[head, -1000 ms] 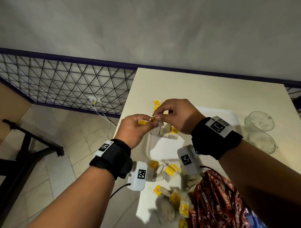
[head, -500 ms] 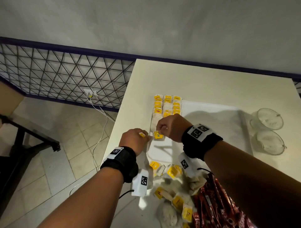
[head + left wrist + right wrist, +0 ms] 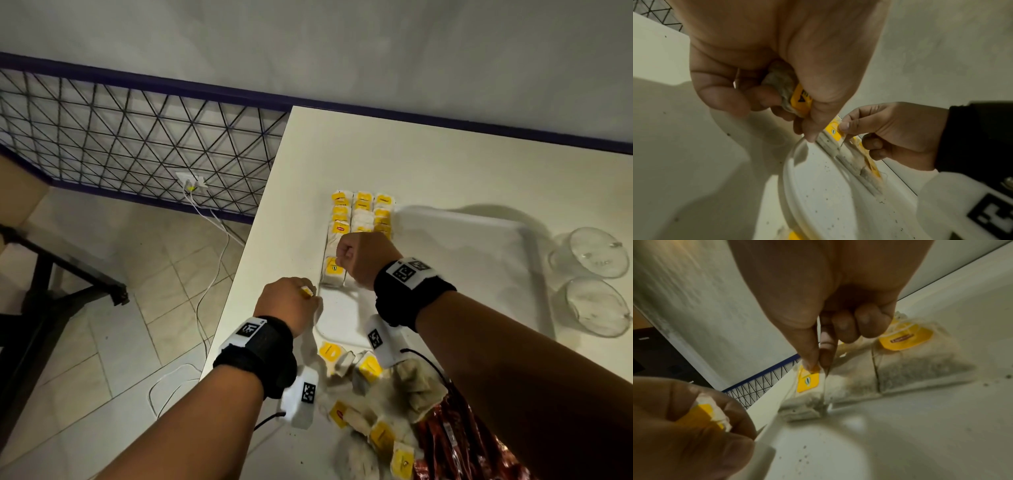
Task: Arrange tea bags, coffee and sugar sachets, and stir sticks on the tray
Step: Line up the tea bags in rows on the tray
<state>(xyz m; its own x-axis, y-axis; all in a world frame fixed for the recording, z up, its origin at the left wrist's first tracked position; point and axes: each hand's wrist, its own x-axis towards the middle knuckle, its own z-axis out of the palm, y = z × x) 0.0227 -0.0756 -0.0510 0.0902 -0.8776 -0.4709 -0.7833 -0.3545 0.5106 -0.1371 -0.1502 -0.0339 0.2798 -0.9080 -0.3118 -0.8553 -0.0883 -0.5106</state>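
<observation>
The left hand (image 3: 287, 305), at 7 o'clock of the tray (image 3: 472, 219), clutches a spare tea bag (image 3: 797, 99), presumably staged for the next slot. The right hand (image 3: 364, 257) pinches the yellow tag of the placed tea bag (image 3: 334, 270), likely squaring it under the rows (image 3: 363, 212) at the tray's 9 o'clock edge. One tag (image 3: 904, 338) apparently reads "Lipton".

Tea bags (image 3: 920, 369) of porous matt paper, glossy yellow tags; smooth white plastic tray (image 3: 479, 260); matt tabletop (image 3: 411, 164); clear glass cups (image 3: 596, 253).

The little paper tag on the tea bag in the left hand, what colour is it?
Yellow tag with dark print, clearest in the left wrist view.
</observation>
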